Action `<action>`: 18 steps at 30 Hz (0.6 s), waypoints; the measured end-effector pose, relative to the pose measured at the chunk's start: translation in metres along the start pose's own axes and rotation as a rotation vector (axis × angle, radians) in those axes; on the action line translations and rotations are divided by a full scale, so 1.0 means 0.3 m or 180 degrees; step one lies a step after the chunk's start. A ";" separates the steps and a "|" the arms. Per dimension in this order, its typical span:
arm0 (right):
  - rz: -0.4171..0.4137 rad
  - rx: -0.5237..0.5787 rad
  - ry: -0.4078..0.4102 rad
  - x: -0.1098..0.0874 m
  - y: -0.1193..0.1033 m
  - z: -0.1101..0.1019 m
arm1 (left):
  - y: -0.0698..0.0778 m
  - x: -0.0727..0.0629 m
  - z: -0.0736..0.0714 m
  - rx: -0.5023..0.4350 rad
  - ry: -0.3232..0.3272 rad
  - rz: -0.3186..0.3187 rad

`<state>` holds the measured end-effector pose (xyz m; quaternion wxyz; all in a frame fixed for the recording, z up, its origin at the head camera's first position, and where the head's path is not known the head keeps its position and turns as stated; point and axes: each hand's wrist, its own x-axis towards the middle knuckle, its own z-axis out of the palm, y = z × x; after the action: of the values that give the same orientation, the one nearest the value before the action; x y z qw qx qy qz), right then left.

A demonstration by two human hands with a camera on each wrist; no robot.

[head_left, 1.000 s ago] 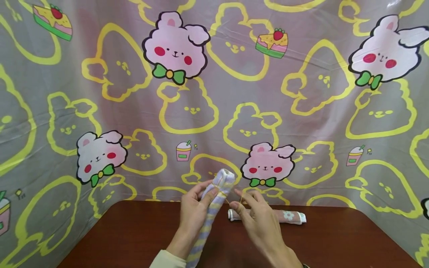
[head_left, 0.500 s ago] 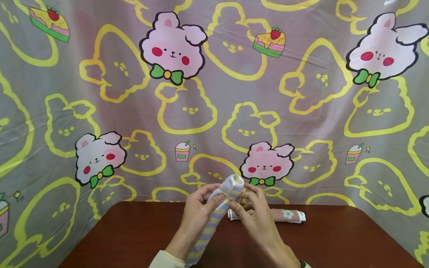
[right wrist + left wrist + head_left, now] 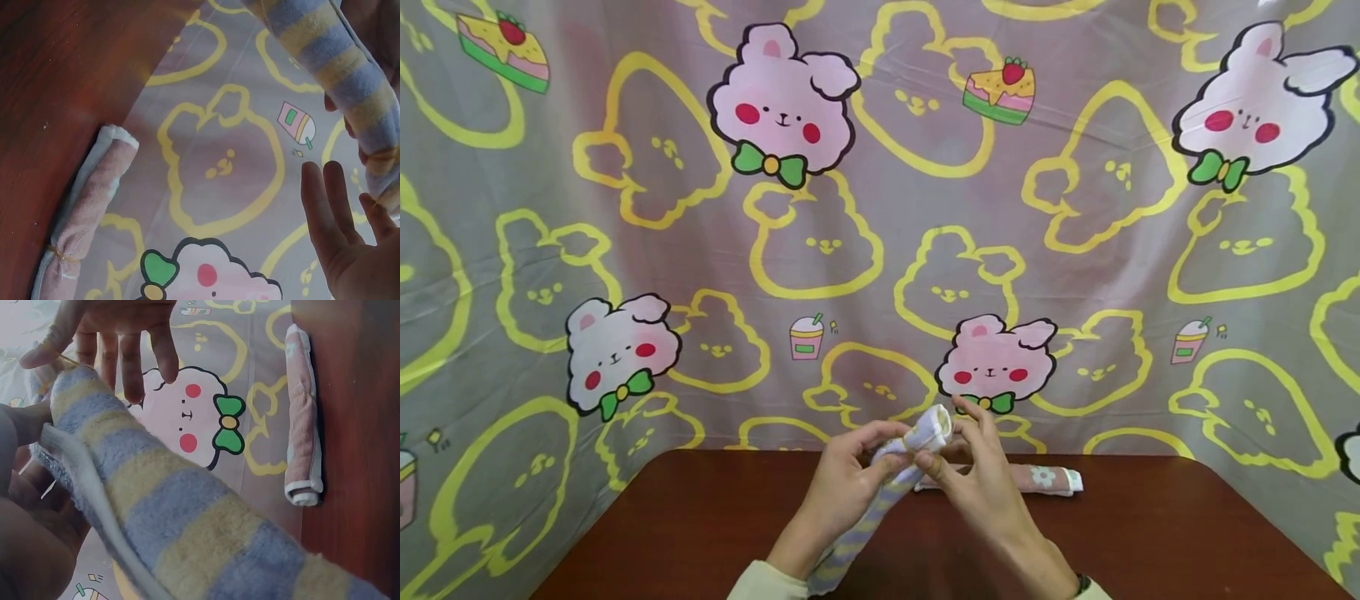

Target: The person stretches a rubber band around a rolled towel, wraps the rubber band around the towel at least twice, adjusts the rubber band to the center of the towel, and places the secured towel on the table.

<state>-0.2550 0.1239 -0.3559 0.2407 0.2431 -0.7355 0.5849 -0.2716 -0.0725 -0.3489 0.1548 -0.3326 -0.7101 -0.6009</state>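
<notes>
A rolled towel with lavender and yellow stripes (image 3: 867, 518) slants up from the front edge of the head view, its open coiled end at the top. My left hand (image 3: 841, 479) grips it just below that end, thumb across the front. At the same end, my right hand (image 3: 985, 492) has its thumb against the roll. In the left wrist view a thin yellowish rubber band (image 3: 67, 360) runs from the right thumb to the towel's upper end. The other right fingers are spread, as the right wrist view shows.
Behind the right hand, a rolled pink towel (image 3: 1047, 480) with white edging and a flower lies on the brown table (image 3: 1150, 533). A band (image 3: 62, 253) cinches this roll. A patterned curtain (image 3: 880, 208) rises behind and beside the table.
The striped towel's upper end has tilted right and come down a little. The right hand's stretched band has gone from off to the side to close against the roll.
</notes>
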 end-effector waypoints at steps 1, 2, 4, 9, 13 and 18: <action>-0.0019 -0.0033 -0.0020 0.000 0.001 0.000 | 0.001 0.000 0.001 0.0045 0.0007 -0.0001; -0.0042 -0.0061 -0.0042 0.000 0.002 0.001 | 0.003 -0.001 0.001 0.0097 0.0015 -0.0014; -0.0077 -0.0140 -0.0076 0.001 0.005 0.001 | 0.007 -0.001 0.003 0.0184 0.0030 -0.0025; -0.0067 -0.0229 -0.0101 0.005 0.007 0.002 | 0.017 -0.005 0.006 0.0414 0.0035 -0.0010; 0.0033 -0.0226 -0.0098 0.006 0.006 0.000 | 0.017 -0.008 0.007 0.0613 0.0052 0.0060; 0.0116 -0.0196 -0.0142 0.008 0.003 0.001 | 0.008 -0.007 0.008 0.0907 0.0140 0.0239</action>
<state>-0.2574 0.1237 -0.3552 0.2209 0.2351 -0.7626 0.5607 -0.2680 -0.0708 -0.3490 0.2383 -0.3204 -0.7717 -0.4950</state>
